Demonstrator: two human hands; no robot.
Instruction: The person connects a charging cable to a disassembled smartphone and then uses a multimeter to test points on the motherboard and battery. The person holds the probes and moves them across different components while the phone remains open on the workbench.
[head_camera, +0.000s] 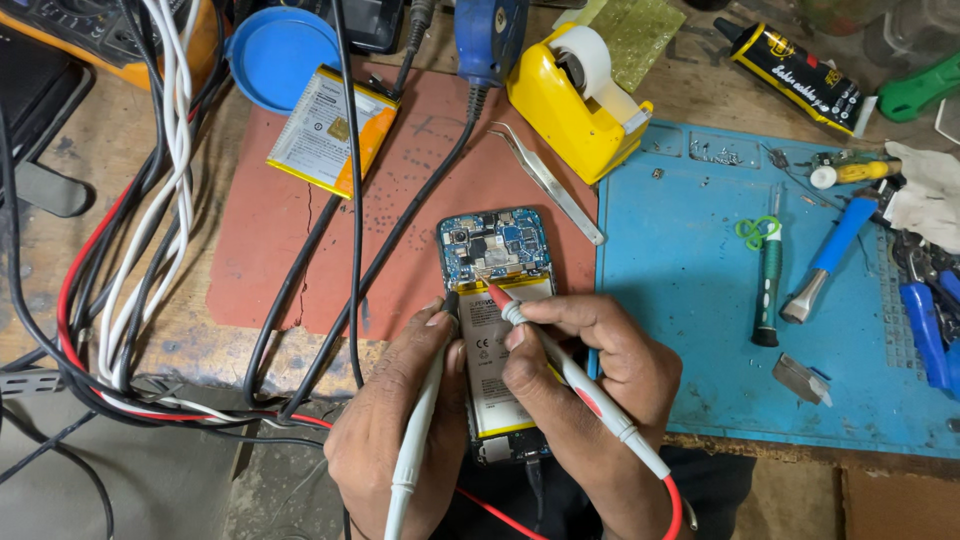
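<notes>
On the red mat (290, 250), two probes met an opened phone (497, 300).
Left hand (395, 440) gripped the black-tipped probe (425, 400); right hand (590, 390) pinched the red-tipped probe (570, 375), both tips beside the battery (492, 360).

Single head-worn view, looking steeply down, close over the workbench (150, 330), hands at lower centre

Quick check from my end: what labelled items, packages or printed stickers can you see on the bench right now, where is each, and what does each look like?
Loose battery: upper left on the red mat, flat rectangle, white label, orange edge.
Battery in the opened phone: centre, between the left hand and right hand, white label, yellow border.
Glue tube: top right on the bench, black with yellow print, black nozzle.
Meter: top left corner, orange and dark casing, mostly cut off.
</notes>
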